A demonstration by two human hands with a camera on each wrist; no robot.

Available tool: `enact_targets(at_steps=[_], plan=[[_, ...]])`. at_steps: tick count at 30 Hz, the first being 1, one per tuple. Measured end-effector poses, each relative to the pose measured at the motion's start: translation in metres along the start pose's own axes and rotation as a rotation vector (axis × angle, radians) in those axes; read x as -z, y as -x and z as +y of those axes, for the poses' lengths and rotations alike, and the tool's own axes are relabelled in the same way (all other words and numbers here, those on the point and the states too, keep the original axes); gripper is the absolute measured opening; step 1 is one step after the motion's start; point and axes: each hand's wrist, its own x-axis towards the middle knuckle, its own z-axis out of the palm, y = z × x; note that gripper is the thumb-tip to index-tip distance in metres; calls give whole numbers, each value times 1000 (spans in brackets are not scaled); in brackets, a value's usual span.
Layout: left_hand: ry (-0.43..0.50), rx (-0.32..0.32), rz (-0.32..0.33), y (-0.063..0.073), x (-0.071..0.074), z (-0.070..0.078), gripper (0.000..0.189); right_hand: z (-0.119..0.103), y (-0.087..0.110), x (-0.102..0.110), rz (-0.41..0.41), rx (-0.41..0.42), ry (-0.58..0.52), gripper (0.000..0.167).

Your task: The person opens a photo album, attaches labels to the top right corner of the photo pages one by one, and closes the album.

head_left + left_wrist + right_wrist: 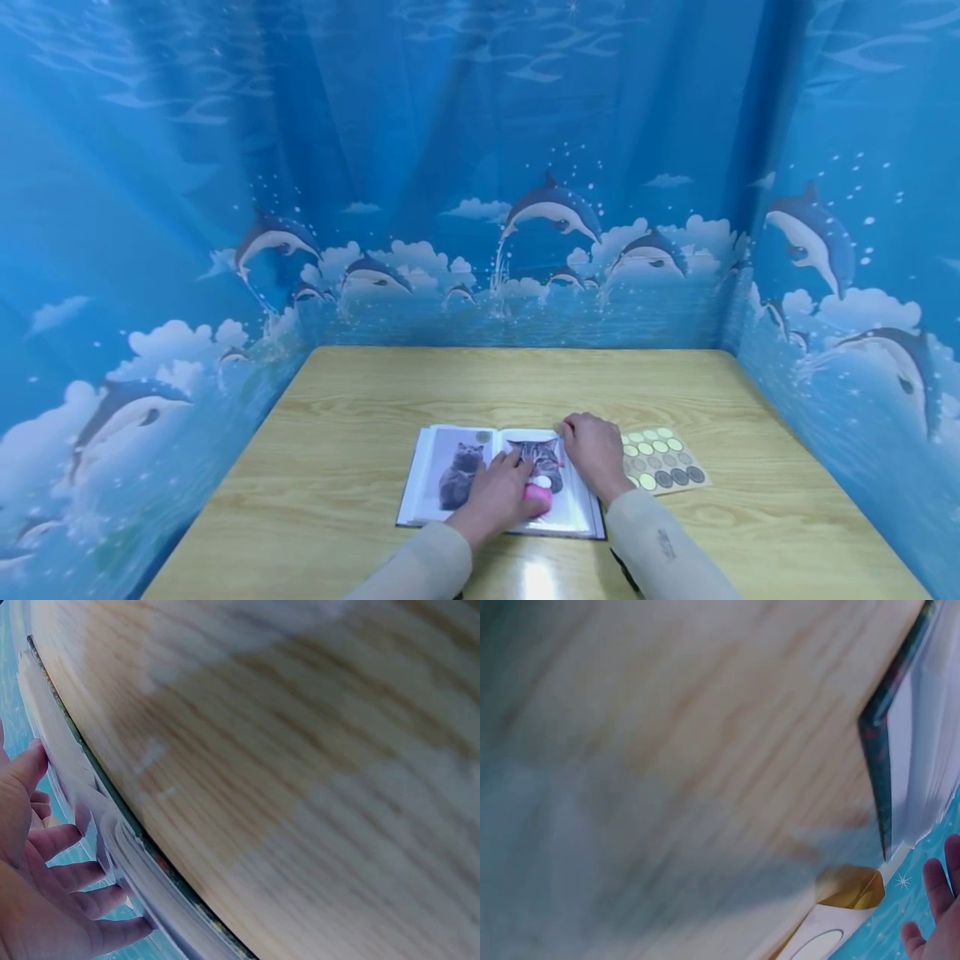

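Observation:
An open album (588,517) lies on the table with a cat picture on each page. My left hand (495,492) rests across its middle and right page, fingers spread, partly covering the striped cat picture (542,454) beside a pink patch (537,497). In the left wrist view, the left fingers (97,900) reach over the page edges. My right hand (596,450) is at the right page's upper corner, its fingertips bent down; I cannot tell whether they pinch anything. A small round dark sticker (483,436) sits in the left page's upper right corner.
Right of the album, partly behind my right hand, lies a sheet of round stickers (678,457) in pale yellow and dark grey. The wooden table (337,417) is enclosed by blue dolphin-print curtains (450,167) at the back and both sides.

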Motion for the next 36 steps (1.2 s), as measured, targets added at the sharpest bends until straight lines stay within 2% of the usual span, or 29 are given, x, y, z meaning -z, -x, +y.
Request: enact_targets(at_steps=[13,19,29,36], plan=[[36,28,-31,0,0,1,75,-3,-1,-6,50,56,58,17],[12,26,-21,-1,-1,1,74,-5,1,-8,69,115,75,16],[1,11,-15,-1,-1,1,73,-9,5,-10,12,155,135,16],[-18,6,-4,-1,-2,-1,73,-8,9,-15,-15,230,206,14]])
